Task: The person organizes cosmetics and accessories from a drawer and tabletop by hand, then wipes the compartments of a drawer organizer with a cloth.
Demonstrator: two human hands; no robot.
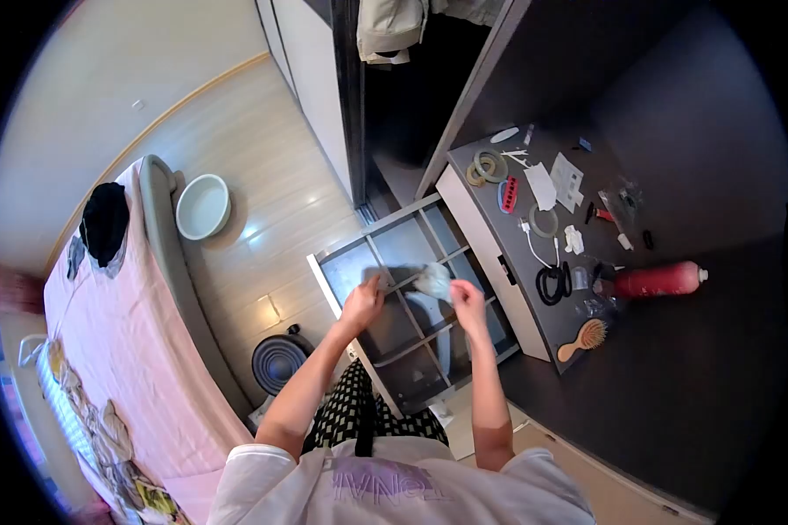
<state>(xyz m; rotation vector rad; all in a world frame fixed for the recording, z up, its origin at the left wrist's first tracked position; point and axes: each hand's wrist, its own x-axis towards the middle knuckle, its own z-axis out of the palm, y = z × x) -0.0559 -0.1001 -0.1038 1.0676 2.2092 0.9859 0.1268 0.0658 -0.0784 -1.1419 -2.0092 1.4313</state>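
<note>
A pulled-out drawer with a grid of dividers (pixel 392 352) lies in front of my body. My right hand (pixel 469 308) is above its right half, fingers pinched on a crumpled whitish wipe (pixel 432 282) that hangs over the middle compartments. My left hand (pixel 363 304) is over the left side of the drawer, its fingers curled together near a divider. Whether anything small sits between those fingers is hidden. In a middle compartment lies a pale, light-coloured strip (pixel 429 308).
Right of the drawer, a dark cabinet top (pixel 521 306) holds tape rolls (pixel 490 164), papers (pixel 567 182), a black coiled cable (pixel 552 285), a wooden hairbrush (pixel 583 339) and a red bottle (pixel 657 280). A white basin (pixel 203 207) and a round dark ribbed object (pixel 277 364) stand on the floor beside a pink-covered bed (pixel 140 341).
</note>
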